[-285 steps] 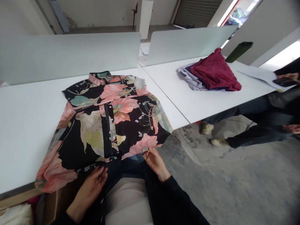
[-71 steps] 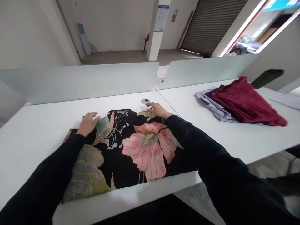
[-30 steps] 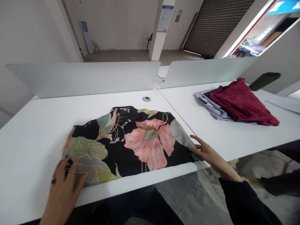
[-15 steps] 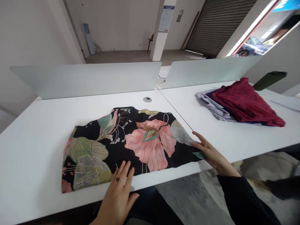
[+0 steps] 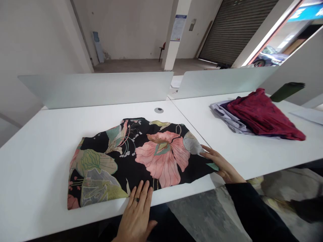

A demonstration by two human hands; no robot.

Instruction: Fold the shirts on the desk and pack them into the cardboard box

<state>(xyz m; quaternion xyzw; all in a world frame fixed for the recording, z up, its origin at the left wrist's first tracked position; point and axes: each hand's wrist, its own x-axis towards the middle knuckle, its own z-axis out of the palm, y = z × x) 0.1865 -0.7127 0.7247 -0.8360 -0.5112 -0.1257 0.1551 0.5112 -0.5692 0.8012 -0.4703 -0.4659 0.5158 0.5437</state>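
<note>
Since approx. half a sec ago, left hand is sliding right along near hem; both hands flat, fingers spread, pinching nothing. Right hand is pressing right edge of floral shirt, lying folded centre frame on desk. Folding looks mostly done; smoothing and maybe one more fold are remaining.

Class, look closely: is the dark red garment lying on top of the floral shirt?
No, the dark red garment lies on a pale lilac cloth, apart from the floral shirt.

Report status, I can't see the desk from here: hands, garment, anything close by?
Left hand flat, fingertips on near edge of floral shirt. Right hand open on its right edge. Shirt folded flat on white desk. Clothes pile lies apart, right.
</note>
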